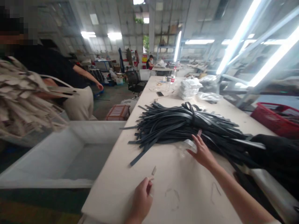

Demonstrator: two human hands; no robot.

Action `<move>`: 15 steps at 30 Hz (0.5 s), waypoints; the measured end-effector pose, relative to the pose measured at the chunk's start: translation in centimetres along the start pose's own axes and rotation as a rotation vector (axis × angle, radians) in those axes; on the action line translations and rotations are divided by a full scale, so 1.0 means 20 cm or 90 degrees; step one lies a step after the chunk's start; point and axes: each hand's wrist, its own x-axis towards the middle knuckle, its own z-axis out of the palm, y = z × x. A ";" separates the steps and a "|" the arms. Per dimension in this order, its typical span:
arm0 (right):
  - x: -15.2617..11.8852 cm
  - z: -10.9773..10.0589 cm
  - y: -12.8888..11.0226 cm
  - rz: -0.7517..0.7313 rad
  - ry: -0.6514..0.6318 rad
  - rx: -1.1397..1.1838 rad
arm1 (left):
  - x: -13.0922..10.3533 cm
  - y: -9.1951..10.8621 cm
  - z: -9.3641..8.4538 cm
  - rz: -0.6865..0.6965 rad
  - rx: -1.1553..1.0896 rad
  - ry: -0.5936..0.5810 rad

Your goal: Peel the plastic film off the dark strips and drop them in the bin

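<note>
A large bundle of dark flat straps [173, 121] lies across the pale table [121, 174], tied round near its middle. My left hand [142, 196] is closed low over the table, with a small pale stick-like object [154, 170] at its fingertips. At the front edge of the bundle, my right hand [201, 151] has its fingers spread, beside a clear, shiny piece of plastic [189, 144]. A small pinkish item shows by its fingertips; whether the hand touches it is unclear.
A white bin [77, 133] stands left of the table. A person [53, 68] passes behind many beige strips [28, 99]. Farther back are white plastic packages [189, 88], a phone [160, 93] and a bottle [172, 77]. A red basket [275, 119] is at right.
</note>
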 end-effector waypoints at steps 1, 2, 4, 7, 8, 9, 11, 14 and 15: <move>0.03 0.08 -0.07 0.018 0.001 -0.027 | 0.00 -0.02 0.00 0.008 0.002 0.002; 0.05 0.15 -0.13 0.035 0.002 -0.033 | 0.00 -0.04 0.01 0.017 0.001 0.003; 0.06 0.28 -0.22 0.034 -0.024 -0.046 | 0.01 -0.09 0.02 0.041 -0.007 0.011; 0.00 0.36 -0.28 -0.012 -0.072 -0.057 | 0.03 -0.14 0.05 0.070 -0.026 0.035; -0.02 0.37 -0.29 -0.023 -0.080 -0.061 | 0.03 -0.15 0.06 0.074 -0.033 0.041; -0.05 0.36 -0.30 -0.031 -0.084 -0.065 | 0.03 -0.15 0.06 0.076 -0.039 0.044; -0.07 0.34 -0.32 -0.039 -0.084 -0.074 | 0.03 -0.15 0.07 0.072 -0.048 0.037; -0.07 0.31 -0.33 -0.055 -0.059 -0.089 | 0.04 -0.16 0.05 0.061 -0.057 0.035; -0.05 0.29 -0.33 -0.056 -0.037 -0.097 | 0.04 -0.16 0.05 0.055 -0.058 0.039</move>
